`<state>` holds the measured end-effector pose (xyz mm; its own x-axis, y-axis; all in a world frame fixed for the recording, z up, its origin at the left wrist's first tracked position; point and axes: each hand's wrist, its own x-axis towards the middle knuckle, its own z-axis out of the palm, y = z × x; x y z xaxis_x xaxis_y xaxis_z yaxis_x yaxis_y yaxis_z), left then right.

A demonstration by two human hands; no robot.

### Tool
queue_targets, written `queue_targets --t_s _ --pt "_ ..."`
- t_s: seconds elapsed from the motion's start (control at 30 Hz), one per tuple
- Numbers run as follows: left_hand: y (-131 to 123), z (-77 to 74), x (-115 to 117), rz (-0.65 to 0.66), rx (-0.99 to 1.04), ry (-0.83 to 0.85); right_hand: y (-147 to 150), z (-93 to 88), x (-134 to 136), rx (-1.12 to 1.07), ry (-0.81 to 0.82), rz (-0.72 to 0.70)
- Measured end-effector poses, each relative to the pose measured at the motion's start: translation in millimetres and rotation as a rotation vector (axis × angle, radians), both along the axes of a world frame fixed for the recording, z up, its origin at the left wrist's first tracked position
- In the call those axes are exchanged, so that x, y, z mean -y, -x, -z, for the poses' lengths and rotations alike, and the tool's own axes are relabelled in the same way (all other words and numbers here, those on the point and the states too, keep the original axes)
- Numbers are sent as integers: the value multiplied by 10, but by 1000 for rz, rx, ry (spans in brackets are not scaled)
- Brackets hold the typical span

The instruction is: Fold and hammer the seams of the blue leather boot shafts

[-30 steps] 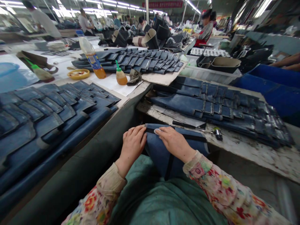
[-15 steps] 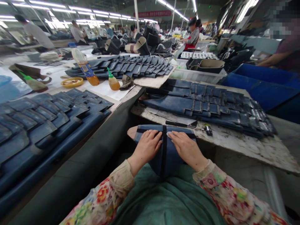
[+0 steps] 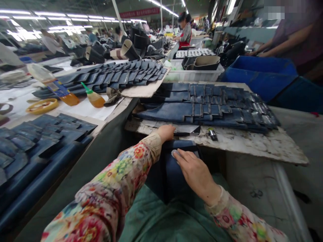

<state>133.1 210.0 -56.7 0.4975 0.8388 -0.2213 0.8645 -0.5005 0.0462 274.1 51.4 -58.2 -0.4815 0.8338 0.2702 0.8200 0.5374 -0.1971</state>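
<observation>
A dark blue leather boot piece (image 3: 174,168) lies on my lap over a green apron (image 3: 164,218). My right hand (image 3: 195,173) rests flat on its upper part, fingers stretched out. My left hand (image 3: 165,131) reaches forward to the stained work board (image 3: 252,144), its fingers closed at the near end of the black handle of a small hammer (image 3: 212,134).
Several overlapping blue leather pieces (image 3: 202,107) lie on the board, with more (image 3: 37,141) on the left table. Two glue bottles (image 3: 92,97) and a yellow dish (image 3: 41,105) stand at the left. A blue bin (image 3: 259,72) and a person's arm (image 3: 277,47) are at the right.
My left hand has left the blue piece and gone forward to the hammer handle. The right hand stays on the piece. The view has swung to the right.
</observation>
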Motion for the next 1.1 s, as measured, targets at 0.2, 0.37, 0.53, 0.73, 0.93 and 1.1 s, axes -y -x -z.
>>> queue_targets --t_s 0.2,0.37,0.53,0.73,0.93,1.1 --pt "-455 311 -275 41 -102 97 9 -43 -29 -3 43 9" --pt "-650 120 -137 51 -21 17 14 -84 -45 -27 70 16" --pt "-492 -276 194 21 54 -41 -3 -104 -54 -52 72 0" --pt "596 -602 932 -241 278 44 -123 -49 76 -15 5 31" --pt "1252 -782 1912 -685 632 346 -204 -3 202 -11 -22 66" --pt "1218 -733 2366 -822 868 275 -211 11 211 -8 -33 69"
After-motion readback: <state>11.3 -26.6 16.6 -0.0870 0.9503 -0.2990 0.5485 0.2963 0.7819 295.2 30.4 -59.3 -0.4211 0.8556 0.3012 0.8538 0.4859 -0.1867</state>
